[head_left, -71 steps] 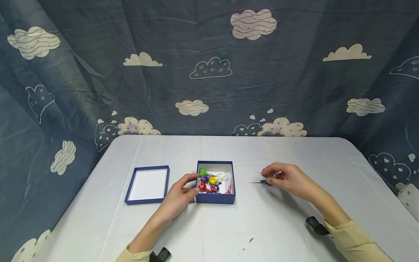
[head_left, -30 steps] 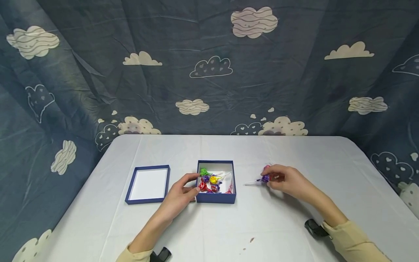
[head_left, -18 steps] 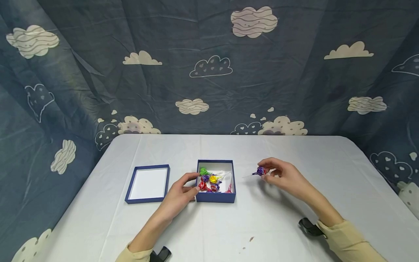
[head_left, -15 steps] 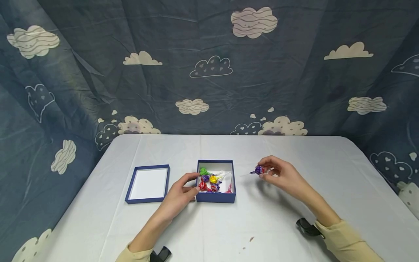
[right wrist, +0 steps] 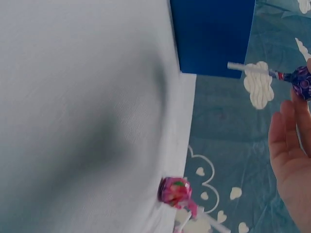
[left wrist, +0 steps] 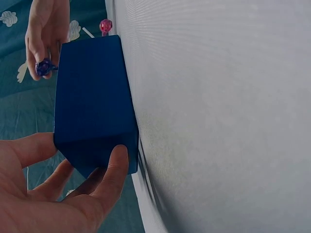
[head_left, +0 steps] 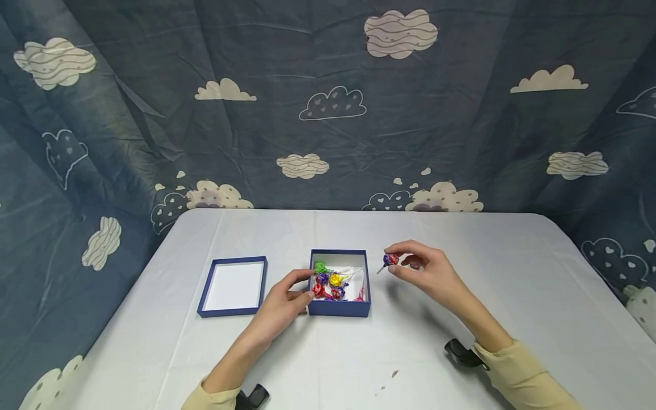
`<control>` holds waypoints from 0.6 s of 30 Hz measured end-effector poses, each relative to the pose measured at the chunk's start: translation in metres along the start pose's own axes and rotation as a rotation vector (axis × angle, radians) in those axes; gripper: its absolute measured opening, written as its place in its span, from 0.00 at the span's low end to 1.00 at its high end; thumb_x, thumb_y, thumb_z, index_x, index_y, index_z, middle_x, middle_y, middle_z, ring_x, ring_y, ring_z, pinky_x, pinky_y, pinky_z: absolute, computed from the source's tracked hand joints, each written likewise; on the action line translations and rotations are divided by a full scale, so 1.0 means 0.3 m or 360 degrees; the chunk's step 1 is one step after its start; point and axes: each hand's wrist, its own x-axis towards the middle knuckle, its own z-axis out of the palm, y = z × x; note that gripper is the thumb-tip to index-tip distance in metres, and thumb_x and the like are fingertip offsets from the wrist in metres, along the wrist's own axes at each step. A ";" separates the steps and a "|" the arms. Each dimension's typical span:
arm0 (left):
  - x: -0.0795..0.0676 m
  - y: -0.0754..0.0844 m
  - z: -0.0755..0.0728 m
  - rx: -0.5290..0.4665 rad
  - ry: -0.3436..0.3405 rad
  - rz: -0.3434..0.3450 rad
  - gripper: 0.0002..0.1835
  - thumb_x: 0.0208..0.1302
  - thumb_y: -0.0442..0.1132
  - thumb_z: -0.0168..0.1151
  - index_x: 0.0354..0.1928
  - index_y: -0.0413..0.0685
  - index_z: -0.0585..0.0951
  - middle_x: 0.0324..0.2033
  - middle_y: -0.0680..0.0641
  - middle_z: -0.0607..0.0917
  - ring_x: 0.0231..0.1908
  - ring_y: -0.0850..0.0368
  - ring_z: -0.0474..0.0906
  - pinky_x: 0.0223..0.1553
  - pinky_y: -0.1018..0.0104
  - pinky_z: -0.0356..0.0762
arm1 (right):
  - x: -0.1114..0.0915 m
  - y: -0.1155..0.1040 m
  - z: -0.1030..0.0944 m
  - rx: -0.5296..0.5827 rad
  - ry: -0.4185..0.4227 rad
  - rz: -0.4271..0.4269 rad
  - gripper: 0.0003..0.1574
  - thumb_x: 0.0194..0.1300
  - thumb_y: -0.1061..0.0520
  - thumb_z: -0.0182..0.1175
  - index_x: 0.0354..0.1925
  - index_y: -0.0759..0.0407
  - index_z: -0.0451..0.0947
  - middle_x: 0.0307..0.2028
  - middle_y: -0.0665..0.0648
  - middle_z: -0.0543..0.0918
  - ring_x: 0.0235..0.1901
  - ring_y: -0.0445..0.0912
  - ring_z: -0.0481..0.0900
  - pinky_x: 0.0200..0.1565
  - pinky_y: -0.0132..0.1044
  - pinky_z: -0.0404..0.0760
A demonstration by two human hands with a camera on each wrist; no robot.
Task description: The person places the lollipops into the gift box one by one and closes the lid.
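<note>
My right hand (head_left: 427, 267) pinches a purple-and-red wrapped lollipop (head_left: 391, 259) just right of the blue box (head_left: 338, 309), above the table. In the right wrist view, the held lollipop (right wrist: 302, 83) shows its white stick pointing towards the box. My left hand (head_left: 279, 302) rests its spread fingers and thumb against the box's left side and rim. Inside lie several lollipops, among them a green one (head_left: 320, 267), a yellow one (head_left: 335, 279) and a red one (head_left: 318, 290). A pink lollipop (right wrist: 176, 191) lies on the table, mostly hidden behind my right hand in the head view.
A blue-edged box lid (head_left: 236, 312) lies inside up, left of the box. White cloth covers the table (head_left: 374, 353), with a few small brownish marks near the front. A dark curtain (head_left: 287, 136) with cloud prints hangs behind.
My right hand has picked the purple-and-red lollipop up from the table and carried it left towards the box. My left hand has stayed at the box.
</note>
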 end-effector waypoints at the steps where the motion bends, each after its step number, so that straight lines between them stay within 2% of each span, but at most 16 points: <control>1: 0.000 0.000 0.000 -0.0001 -0.0001 0.0001 0.24 0.69 0.35 0.58 0.66 0.48 0.72 0.68 0.41 0.66 0.54 0.46 0.78 0.48 0.52 0.79 | 0.003 -0.002 0.004 0.0003 -0.0002 -0.0011 0.18 0.61 0.58 0.70 0.50 0.50 0.83 0.46 0.49 0.83 0.44 0.48 0.80 0.46 0.39 0.79; 5: 0.001 -0.001 -0.001 0.0005 -0.0002 0.0003 0.24 0.69 0.35 0.58 0.66 0.48 0.72 0.68 0.41 0.66 0.55 0.46 0.78 0.48 0.52 0.79 | 0.016 -0.014 0.022 0.0069 -0.0034 -0.0076 0.19 0.62 0.60 0.69 0.52 0.50 0.82 0.49 0.51 0.82 0.49 0.46 0.80 0.53 0.39 0.78; 9: 0.002 -0.001 -0.002 0.0002 -0.0006 0.0006 0.24 0.69 0.35 0.58 0.66 0.47 0.72 0.69 0.40 0.66 0.55 0.46 0.78 0.48 0.53 0.79 | 0.035 -0.038 0.046 0.0150 -0.0066 -0.0149 0.20 0.63 0.64 0.67 0.54 0.54 0.81 0.50 0.56 0.81 0.50 0.47 0.79 0.56 0.37 0.75; 14: 0.002 -0.002 -0.003 -0.0004 -0.0013 0.0008 0.24 0.69 0.35 0.57 0.67 0.47 0.71 0.69 0.40 0.66 0.55 0.45 0.78 0.48 0.53 0.79 | 0.056 -0.123 0.081 0.0067 -0.0051 -0.0172 0.21 0.62 0.69 0.65 0.55 0.61 0.78 0.50 0.57 0.82 0.50 0.47 0.80 0.56 0.43 0.76; 18: 0.002 -0.001 -0.003 0.0000 -0.0018 0.0006 0.24 0.69 0.35 0.57 0.67 0.47 0.71 0.69 0.40 0.66 0.55 0.45 0.78 0.47 0.53 0.79 | 0.072 -0.191 0.105 0.0027 -0.0050 -0.0189 0.20 0.61 0.72 0.64 0.52 0.67 0.77 0.47 0.59 0.82 0.47 0.51 0.80 0.55 0.47 0.76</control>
